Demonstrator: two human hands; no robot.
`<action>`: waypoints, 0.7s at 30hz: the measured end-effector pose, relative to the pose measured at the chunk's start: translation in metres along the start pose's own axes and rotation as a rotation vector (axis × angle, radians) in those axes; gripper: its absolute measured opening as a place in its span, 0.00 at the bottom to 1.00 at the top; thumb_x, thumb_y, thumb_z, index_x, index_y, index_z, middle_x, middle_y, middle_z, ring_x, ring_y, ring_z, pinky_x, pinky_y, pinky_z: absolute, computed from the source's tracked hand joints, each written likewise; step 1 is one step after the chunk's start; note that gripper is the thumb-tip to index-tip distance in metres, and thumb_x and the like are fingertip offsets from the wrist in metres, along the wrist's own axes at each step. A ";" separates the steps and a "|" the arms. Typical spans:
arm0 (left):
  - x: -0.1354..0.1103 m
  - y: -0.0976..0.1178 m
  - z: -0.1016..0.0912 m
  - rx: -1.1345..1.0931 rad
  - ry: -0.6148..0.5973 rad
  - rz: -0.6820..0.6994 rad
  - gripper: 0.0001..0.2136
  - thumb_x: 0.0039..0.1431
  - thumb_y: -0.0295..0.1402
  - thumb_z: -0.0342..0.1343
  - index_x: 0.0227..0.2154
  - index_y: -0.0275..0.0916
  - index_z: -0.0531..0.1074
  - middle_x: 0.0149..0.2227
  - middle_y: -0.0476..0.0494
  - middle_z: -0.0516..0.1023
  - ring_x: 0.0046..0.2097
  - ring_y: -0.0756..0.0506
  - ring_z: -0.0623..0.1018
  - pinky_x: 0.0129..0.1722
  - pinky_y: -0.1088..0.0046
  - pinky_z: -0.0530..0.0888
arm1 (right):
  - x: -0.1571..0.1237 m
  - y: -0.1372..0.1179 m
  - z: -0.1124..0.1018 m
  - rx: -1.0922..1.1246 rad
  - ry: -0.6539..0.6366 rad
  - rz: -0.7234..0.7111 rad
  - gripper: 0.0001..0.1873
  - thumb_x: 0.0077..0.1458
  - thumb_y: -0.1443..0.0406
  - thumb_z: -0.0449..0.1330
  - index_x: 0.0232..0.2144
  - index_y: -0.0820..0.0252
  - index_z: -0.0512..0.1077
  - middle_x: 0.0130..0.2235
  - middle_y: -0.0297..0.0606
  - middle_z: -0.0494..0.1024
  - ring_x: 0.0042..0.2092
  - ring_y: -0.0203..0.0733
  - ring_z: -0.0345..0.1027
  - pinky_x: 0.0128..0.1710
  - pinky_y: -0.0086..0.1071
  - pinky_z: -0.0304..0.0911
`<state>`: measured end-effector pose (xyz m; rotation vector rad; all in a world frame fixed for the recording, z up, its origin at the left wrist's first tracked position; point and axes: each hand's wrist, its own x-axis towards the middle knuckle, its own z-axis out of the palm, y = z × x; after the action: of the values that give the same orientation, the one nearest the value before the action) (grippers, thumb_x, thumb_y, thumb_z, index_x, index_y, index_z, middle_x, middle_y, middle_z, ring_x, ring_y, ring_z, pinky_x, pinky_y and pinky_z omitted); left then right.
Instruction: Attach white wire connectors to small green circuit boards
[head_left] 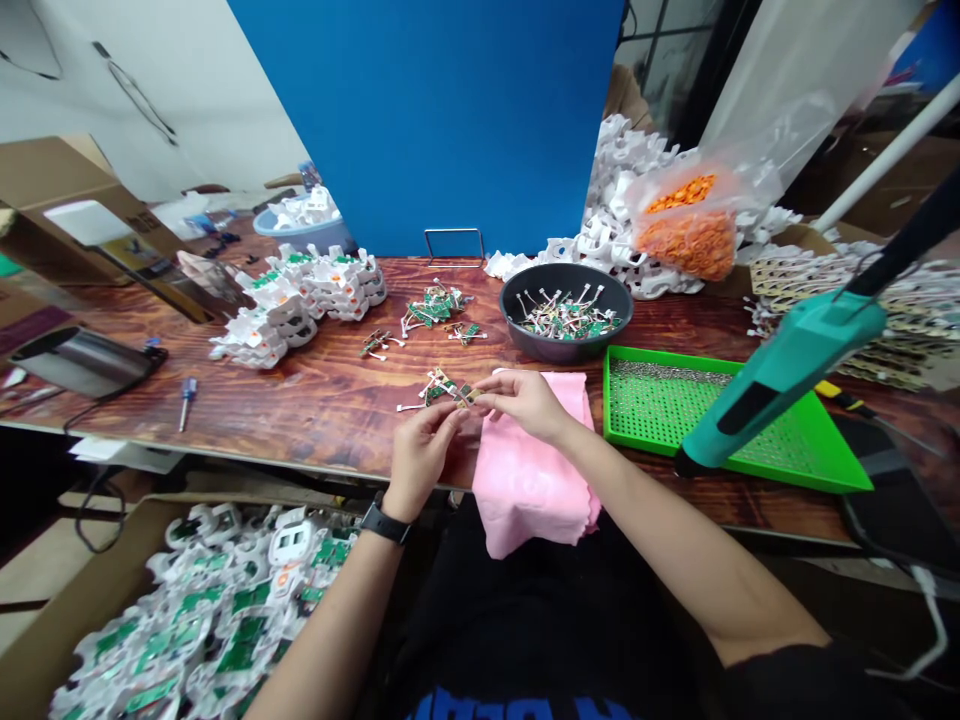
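Between the fingertips of both hands is a small circuit board [466, 394], close to the table's front edge. My left hand [424, 445], with a black watch on its wrist, pinches its near left side. From the right, my right hand [525, 400] grips the other side with thumb and forefinger. Just behind them lies a little cluster of wired boards [436, 385] with white connectors. Under my right hand a pink cloth [532, 480] hangs over the table edge. Further back sit a pile of wired circuit boards [435, 305] and a dark bowl [514, 335] full of them.
To the right, a green tray [622, 425] holds small metal parts, with a teal electric screwdriver [787, 370] hanging over it. Stacked white housings [300, 290] stand left, near a screwdriver [187, 400]. A box of housings [135, 560] is below. A blue panel [442, 120] rises behind.
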<state>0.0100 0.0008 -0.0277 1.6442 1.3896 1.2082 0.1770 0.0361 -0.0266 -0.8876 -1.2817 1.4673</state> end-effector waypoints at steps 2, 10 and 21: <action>0.000 0.001 0.000 0.020 0.006 0.027 0.10 0.51 0.38 0.56 0.33 0.40 0.76 0.30 0.45 0.79 0.28 0.48 0.76 0.31 0.73 0.72 | 0.000 0.000 -0.001 -0.003 0.001 -0.009 0.17 0.38 0.60 0.67 0.31 0.65 0.75 0.25 0.36 0.77 0.27 0.35 0.71 0.26 0.29 0.66; -0.003 0.000 0.003 0.031 0.021 0.040 0.10 0.53 0.38 0.54 0.32 0.39 0.76 0.29 0.45 0.78 0.28 0.48 0.75 0.31 0.73 0.71 | 0.000 -0.004 0.000 0.007 0.020 -0.025 0.14 0.37 0.60 0.67 0.26 0.65 0.75 0.22 0.35 0.75 0.24 0.33 0.68 0.25 0.28 0.65; 0.042 -0.013 -0.015 0.558 -0.012 0.327 0.12 0.54 0.31 0.50 0.41 0.40 0.73 0.44 0.38 0.72 0.47 0.40 0.71 0.46 0.62 0.67 | 0.011 -0.019 -0.031 0.471 0.474 -0.083 0.11 0.50 0.60 0.61 0.35 0.61 0.71 0.40 0.40 0.78 0.39 0.38 0.74 0.37 0.28 0.71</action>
<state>-0.0083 0.0432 -0.0247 2.3319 1.5868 1.0284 0.2069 0.0553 -0.0129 -0.7868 -0.5829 1.3107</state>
